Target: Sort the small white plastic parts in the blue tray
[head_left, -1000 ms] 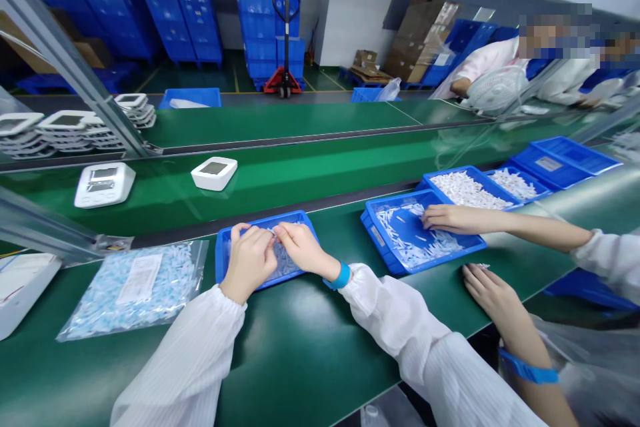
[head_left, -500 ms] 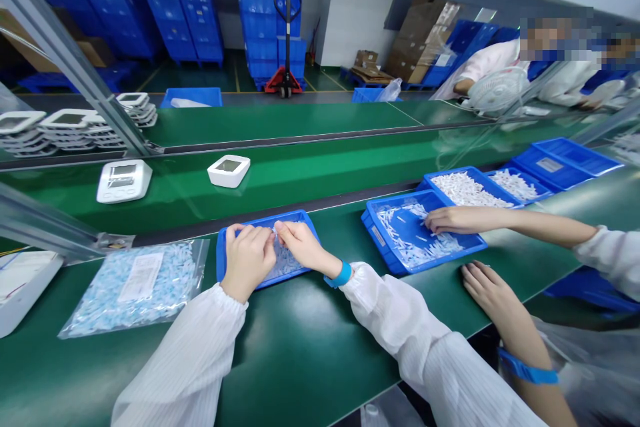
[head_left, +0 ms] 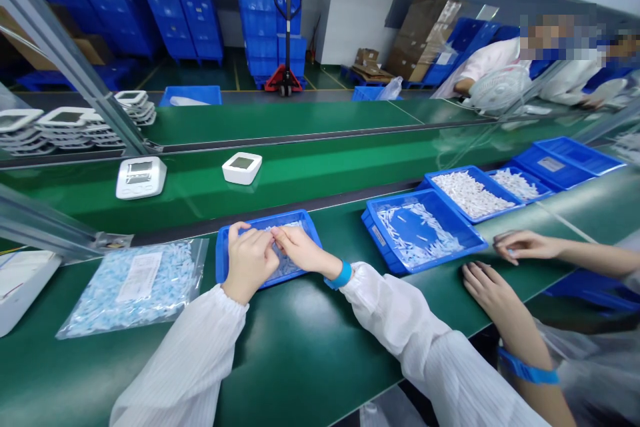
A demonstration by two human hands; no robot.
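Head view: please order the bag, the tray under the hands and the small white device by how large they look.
1. bag, largest.
2. tray, partly covered.
3. small white device, smallest; it lies farther from the camera, so its real size is unsure.

Bright overhead light, glossy glare on green surfaces, edges warped.

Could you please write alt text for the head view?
A person's left hand and right hand meet over small white packets in a blue tray on a green bench. A clear bag of packets lies to its left; a co-worker's hands are by a second tray to the right. Two white devices sit on the conveyor behind.
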